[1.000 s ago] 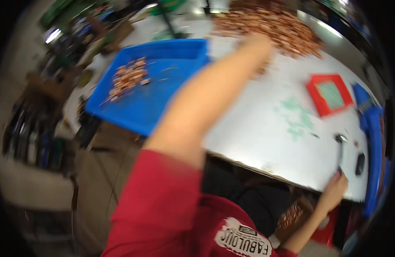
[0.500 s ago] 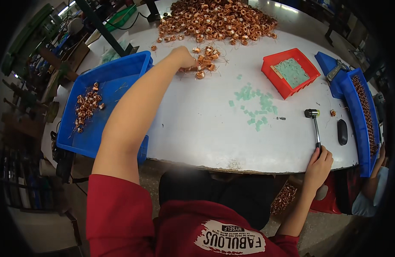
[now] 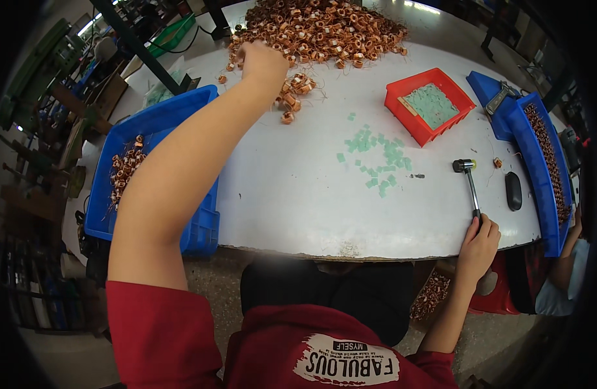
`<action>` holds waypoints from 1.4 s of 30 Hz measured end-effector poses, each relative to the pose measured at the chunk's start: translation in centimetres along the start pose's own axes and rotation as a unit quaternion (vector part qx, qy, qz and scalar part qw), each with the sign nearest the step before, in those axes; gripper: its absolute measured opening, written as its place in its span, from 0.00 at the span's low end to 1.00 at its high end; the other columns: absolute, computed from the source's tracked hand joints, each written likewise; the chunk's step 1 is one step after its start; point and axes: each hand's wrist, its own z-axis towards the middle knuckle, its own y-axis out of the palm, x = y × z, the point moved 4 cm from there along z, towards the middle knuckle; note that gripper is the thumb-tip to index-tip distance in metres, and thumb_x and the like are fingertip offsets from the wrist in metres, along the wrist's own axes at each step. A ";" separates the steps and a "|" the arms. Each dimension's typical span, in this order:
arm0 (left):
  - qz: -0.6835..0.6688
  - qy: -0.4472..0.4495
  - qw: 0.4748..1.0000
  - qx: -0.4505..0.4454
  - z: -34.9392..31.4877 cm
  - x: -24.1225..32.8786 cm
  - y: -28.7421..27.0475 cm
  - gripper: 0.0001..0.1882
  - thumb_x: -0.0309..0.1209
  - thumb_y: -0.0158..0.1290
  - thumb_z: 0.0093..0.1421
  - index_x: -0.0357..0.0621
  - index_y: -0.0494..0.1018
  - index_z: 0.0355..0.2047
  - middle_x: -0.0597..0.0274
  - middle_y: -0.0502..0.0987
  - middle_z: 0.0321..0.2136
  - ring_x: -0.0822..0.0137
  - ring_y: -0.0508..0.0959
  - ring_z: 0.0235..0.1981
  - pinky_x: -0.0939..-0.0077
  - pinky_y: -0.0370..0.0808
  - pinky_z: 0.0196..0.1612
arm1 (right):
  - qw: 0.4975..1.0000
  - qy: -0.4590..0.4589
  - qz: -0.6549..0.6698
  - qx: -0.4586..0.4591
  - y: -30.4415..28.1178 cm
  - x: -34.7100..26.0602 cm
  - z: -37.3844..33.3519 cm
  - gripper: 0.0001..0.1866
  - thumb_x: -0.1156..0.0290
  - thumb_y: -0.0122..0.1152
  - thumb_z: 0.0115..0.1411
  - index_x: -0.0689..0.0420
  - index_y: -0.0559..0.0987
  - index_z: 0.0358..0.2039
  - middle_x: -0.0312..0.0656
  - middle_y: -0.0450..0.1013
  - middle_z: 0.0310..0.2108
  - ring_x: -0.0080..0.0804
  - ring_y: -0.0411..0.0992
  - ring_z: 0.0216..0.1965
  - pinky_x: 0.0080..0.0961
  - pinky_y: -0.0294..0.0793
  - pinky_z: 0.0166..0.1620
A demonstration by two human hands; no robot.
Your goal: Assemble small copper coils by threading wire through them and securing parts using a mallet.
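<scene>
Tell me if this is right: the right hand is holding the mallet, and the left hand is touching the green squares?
Not quite: the left hand is at the edge of the big pile of copper coils, not touching the green squares. The head view shows it. The right hand does hold the mallet.

Through my head camera, I see the left hand (image 3: 264, 63) at the near-left edge of a heap of copper coils (image 3: 331, 31); its grip is hidden from me. The right hand (image 3: 480, 245) curls around the handle of a hammer (image 3: 472, 191) on the counter (image 3: 292, 194). I see pale-green squares (image 3: 390, 153) near a red bin (image 3: 428, 134).
</scene>
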 end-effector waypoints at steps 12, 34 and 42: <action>0.082 0.027 0.970 0.227 -0.1 -2.3 -4.1 0.10 0.22 0.55 0.48 0.40 0.77 0.33 0.52 0.75 0.27 0.57 0.79 0.25 0.72 0.78 0.26 | 1.000 -0.006 -0.008 0.012 -0.1 -0.3 0.1 0.11 0.70 0.53 0.61 0.61 0.75 0.42 0.43 0.71 0.36 0.36 0.68 0.33 0.28 0.70 0.37; -0.953 0.072 0.223 -0.192 -22.3 9.3 -3.6 0.23 0.25 0.51 0.61 0.30 0.60 0.54 0.47 0.71 0.42 0.70 0.71 0.29 0.83 0.69 0.28 | 0.958 -0.035 0.283 -0.026 -6.9 -3.8 0.7 0.12 0.75 0.55 0.57 0.63 0.74 0.43 0.45 0.69 0.37 0.34 0.67 0.35 0.24 0.68 0.41; -0.929 0.104 0.105 -0.340 -28.6 11.1 -1.2 0.23 0.30 0.54 0.60 0.31 0.63 0.51 0.32 0.68 0.50 0.54 0.78 0.41 0.73 0.77 0.37 | 0.584 0.015 0.694 -0.421 -7.7 -11.8 -2.4 0.16 0.82 0.55 0.54 0.64 0.74 0.44 0.42 0.69 0.35 0.24 0.66 0.34 0.14 0.66 0.39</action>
